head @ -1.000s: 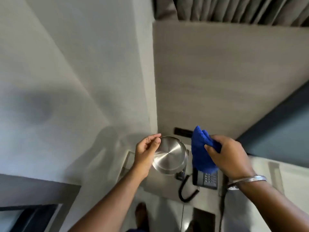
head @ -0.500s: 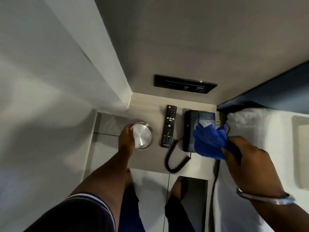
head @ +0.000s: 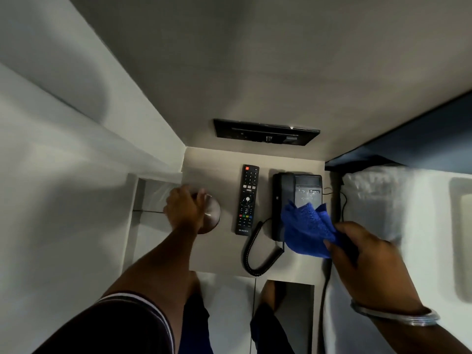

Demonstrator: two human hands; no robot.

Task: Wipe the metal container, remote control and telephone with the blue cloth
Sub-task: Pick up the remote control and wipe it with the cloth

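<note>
Nearest, the right hand [head: 367,261] pinches the blue cloth [head: 307,231] over the telephone [head: 297,198] (near end covered), the left hand [head: 185,210] clasps the metal container [head: 212,213] at the tabletop [head: 219,254] left, remote control [head: 247,199] between.

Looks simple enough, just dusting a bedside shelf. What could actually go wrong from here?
A few small things, probably. The metal container sits near the left edge of the table under the left hand, so a nudge might tip it off. The blue cloth in the right hand could snag the coiled cord and drag the telephone, or knock the remote control.
</note>
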